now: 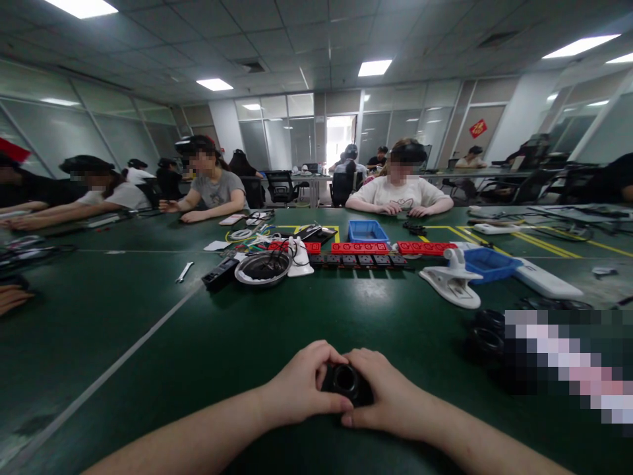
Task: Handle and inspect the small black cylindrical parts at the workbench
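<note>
nearest, the left hand (302, 388) curls thumb and fingers around the left side of a black hollow part (345, 392), its opening facing the camera; the right hand (388, 396) grips the right side, so the part sits between them. whether it touches the green table (237, 343) is hard to tell. beyond, left to right, lie a wrench (184, 272), a metal bowl (262, 283) and a white clip base (451, 286).

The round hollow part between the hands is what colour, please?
The hollow part is black, clearest in the head view.
</note>
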The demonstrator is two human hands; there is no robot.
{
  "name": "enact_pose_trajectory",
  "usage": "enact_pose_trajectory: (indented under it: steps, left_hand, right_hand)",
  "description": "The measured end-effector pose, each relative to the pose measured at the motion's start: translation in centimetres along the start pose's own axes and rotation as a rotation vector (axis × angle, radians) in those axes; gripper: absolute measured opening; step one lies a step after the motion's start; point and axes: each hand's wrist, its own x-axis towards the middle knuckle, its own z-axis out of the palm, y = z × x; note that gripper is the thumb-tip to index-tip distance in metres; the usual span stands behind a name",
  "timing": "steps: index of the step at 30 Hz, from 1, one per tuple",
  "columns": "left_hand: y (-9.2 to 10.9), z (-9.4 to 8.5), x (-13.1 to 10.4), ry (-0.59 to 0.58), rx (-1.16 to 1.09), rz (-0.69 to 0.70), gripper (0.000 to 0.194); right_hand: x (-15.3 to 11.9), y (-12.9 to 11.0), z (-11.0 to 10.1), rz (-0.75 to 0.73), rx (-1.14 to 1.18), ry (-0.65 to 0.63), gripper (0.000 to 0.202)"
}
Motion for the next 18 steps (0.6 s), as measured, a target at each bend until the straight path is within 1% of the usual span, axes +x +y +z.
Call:
enact_pose_trajectory:
  steps: [2, 3, 5, 8, 13, 16, 18]
  left_hand:
    - [-0.1, -0.3, -0.1, -0.061, 0.009, 0.037, 0.046]
    - [-0.1, -0.3, -0.1, -0.082, 0.019, 0.044, 0.047]
    - [-0.1, -0.4, -0.1, -0.103, 0.019, 0.036, 0.047]
    - [0.1, -0.3, -0.2, -0.107, -0.005, 0.019, 0.048]
    - [0.3, -0.1, -0.2, -0.101, -0.027, 0.02, 0.048]
    - [0.5, -0.1, -0.2, -0.07, 0.0, 0.016, 0.048]
    - [0.8, 0.0, -0.2, -0.02, 0.032, 0.004, 0.046]
  right_hand:
    - [-0.1, 0.4, -0.9, -0.046, 0.056, -0.111, 0.04]
    - [-0.1, 0.5, -1.3, -0.07, 0.076, -0.149, 0.038]
    - [-0.1, 0.9, -1.7, -0.106, 0.101, -0.179, 0.039]
    - [0.1, 1.2, -1.7, -0.097, 0.098, -0.17, 0.035]
    - [0.3, 1.2, -1.1, -0.054, 0.072, -0.147, 0.033]
    - [0.2, 0.9, -0.2, -0.023, -0.004, -0.071, 0.038]
    - [0.2, 0.6, 0.6, 0.023, -0.092, 0.017, 0.044]
